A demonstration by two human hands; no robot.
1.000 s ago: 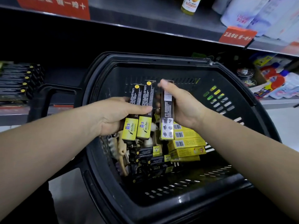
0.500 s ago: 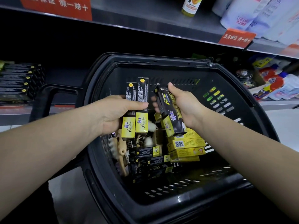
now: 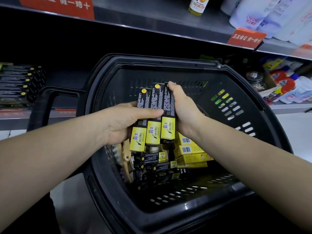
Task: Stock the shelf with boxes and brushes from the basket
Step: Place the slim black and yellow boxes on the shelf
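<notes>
black basket (image 3: 168, 215) beneath boxes (image 3: 152, 115) in tight grip of left hand (image 3: 121, 122), right hand (image 3: 184, 112)

Soft, even light falls from above, perhaps from ceiling lamps out of view, showing the yellow-and-black cardboard boxes (image 3: 152, 132) clearly, while the gap beneath the grey metal upper shelf (image 3: 152, 16) sinks into near-black shadow. The black plastic slotted basket (image 3: 168, 63) carries a faint sheen along its rim. Wide-angle distortion bows the shelf edge, and the white refill pouches (image 3: 263, 16) in the top right corner look soft and slightly washed out.
</notes>
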